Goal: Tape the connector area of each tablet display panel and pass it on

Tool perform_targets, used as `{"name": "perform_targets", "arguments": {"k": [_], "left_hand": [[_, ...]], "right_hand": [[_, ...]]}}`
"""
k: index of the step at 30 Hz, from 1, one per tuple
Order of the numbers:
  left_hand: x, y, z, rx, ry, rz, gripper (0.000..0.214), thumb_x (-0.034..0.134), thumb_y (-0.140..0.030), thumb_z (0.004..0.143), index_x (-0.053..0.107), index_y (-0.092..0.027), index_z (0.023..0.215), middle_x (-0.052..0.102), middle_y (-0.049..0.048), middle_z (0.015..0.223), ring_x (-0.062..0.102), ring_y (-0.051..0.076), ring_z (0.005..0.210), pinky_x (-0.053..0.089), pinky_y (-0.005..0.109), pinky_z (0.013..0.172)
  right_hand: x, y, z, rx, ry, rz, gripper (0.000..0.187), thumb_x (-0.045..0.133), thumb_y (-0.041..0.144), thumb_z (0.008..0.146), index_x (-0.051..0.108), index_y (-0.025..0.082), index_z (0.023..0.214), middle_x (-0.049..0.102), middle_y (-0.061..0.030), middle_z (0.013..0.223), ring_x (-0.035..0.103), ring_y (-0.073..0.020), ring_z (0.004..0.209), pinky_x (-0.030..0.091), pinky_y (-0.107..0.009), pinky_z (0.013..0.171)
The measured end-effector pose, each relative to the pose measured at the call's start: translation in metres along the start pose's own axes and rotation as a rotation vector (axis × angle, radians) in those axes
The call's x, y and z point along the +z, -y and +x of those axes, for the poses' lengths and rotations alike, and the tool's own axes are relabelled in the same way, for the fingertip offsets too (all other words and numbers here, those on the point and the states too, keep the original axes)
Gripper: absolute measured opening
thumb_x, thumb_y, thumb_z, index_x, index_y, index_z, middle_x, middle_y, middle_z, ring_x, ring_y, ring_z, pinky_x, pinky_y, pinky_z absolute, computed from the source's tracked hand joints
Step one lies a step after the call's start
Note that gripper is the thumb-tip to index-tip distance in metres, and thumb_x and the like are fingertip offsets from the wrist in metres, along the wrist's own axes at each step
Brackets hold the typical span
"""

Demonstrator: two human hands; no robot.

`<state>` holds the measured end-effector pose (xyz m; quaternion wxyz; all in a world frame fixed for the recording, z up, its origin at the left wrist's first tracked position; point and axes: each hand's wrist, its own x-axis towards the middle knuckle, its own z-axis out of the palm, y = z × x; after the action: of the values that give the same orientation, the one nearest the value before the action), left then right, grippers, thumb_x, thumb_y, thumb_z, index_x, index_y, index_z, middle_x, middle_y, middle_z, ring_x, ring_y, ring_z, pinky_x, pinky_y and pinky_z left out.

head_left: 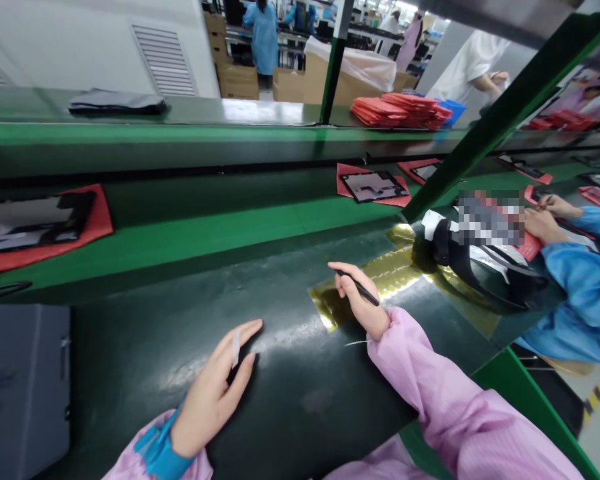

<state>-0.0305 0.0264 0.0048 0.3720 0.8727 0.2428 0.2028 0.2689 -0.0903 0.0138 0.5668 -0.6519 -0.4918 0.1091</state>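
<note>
My left hand [215, 383] is open just over the dark green tabletop [290, 400], thumb and fingers apart and nothing between them. A strip of white tape wraps one finger, and a blue band circles the wrist. My right hand [359, 293] is closed on a slim black pen-like tool [364, 291], whose rear end points back toward the wrist; its front tip is hard to make out. Beneath and beside this hand, shiny yellow transparent film [390, 270] lies on the table. A thin white thread [356, 343] rests close to the right cuff.
Behind the table runs a green conveyor carrying dark flat panels on red pouches [375, 185]. A grey case [25, 387] stands at left. At right are a black-strapped headset [485, 267] and a co-worker's blue sleeves [580, 287]. A slanted green post [510, 113] crosses the upper right.
</note>
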Motion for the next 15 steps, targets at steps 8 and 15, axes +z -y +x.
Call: {"name": "perform_targets", "arguments": {"k": [8,15], "left_hand": [[-0.008,-0.007,0.015,-0.438,-0.225,-0.708,0.054,0.071,-0.057,0.091,0.062,-0.020,0.129,0.076,0.0103,0.110,0.073,0.029,0.112,0.051,0.049,0.113],[-0.015,-0.008,0.023,-0.606,-0.308,-1.128,0.063,0.089,-0.045,0.075,0.062,-0.019,0.125,0.075,0.0068,0.099,0.074,0.027,0.101,0.055,0.047,0.107]], "right_hand": [[-0.010,-0.019,0.061,-0.060,0.135,-0.348,0.024,0.049,0.044,0.105,0.064,0.027,0.114,0.076,-0.0027,0.089,0.069,-0.0174,0.071,0.055,-0.030,0.071],[-0.056,-0.091,0.176,-0.041,0.057,-0.861,0.010,0.060,0.016,0.095,0.069,0.019,0.091,0.075,-0.0119,0.088,0.070,-0.0260,0.096,0.050,-0.039,0.087]]}}
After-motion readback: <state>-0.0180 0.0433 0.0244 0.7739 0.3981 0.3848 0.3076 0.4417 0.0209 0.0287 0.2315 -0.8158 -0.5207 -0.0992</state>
